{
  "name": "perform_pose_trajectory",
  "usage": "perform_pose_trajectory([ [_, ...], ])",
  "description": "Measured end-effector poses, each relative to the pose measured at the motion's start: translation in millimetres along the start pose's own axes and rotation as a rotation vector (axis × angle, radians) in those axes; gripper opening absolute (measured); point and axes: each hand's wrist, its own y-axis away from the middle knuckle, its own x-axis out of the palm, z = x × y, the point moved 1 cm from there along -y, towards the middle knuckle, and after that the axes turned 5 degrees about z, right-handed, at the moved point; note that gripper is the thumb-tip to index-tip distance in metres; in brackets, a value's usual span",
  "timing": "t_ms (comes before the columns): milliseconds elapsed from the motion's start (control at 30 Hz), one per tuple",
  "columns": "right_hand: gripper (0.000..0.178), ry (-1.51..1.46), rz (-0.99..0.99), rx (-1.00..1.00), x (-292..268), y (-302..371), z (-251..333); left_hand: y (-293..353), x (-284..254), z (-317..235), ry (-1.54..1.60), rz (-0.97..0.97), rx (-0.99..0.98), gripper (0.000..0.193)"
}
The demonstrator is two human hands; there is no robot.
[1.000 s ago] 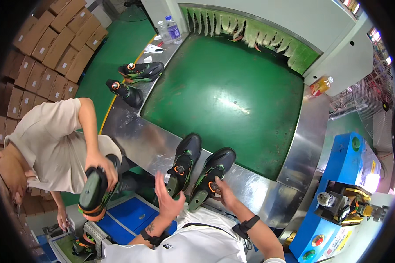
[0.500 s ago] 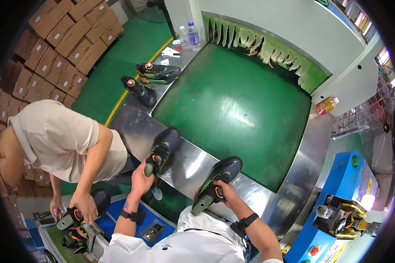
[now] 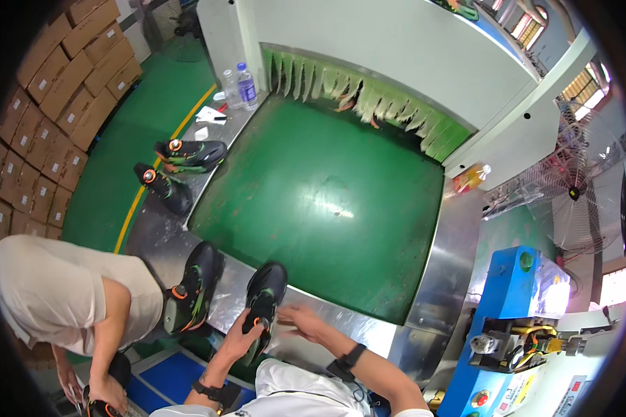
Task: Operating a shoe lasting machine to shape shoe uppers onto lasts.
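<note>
My left hand (image 3: 241, 339) grips the heel end of a black shoe (image 3: 267, 286) with orange and green trim. This shoe stands over the steel ledge, toe pointing away from me. My right hand (image 3: 303, 322) is just right of it, open with fingers stretched, partly blurred, and holds nothing. A matching black shoe (image 3: 200, 278) rests on the ledge to the left, untouched. Farther off on the left ledge sit two more such shoes, one sideways (image 3: 200, 154) and one angled (image 3: 165, 191).
A green conveyor belt (image 3: 320, 208) runs under a fringed curtain (image 3: 368, 97). Bottles (image 3: 246, 85) stand at its far left corner, and a yellow-orange bottle (image 3: 470, 178) lies right. A co-worker (image 3: 76, 292) bends over a shoe at left. A blue machine (image 3: 494, 306) stands right.
The shoe from my left hand now rests on the ledge, released. My left hand has moved onto the other shoe, and my right hand has let go of it. The view has shifted right.
</note>
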Motion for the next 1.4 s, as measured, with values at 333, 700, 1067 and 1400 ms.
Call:
perform_pose_trajectory([
  [333,0.051,0.556,-0.429,-0.531,-93,155,218,-210,-25,-111,-0.447,0.030,0.588,0.069],
  [700,0.048,1.641,-0.461,-0.155,-118,117,443,-416,-4,-77,-0.817,-0.249,0.651,0.062],
  [1067,0.040,2.047,-0.792,-0.806,-214,-139,660,-430,-6,-64,-0.742,-0.232,0.618,0.052],
  [1400,0.047,2.026,-0.999,-0.628,-189,-142,633,-426,-7,-76,-0.714,-0.261,0.734,0.053],
])
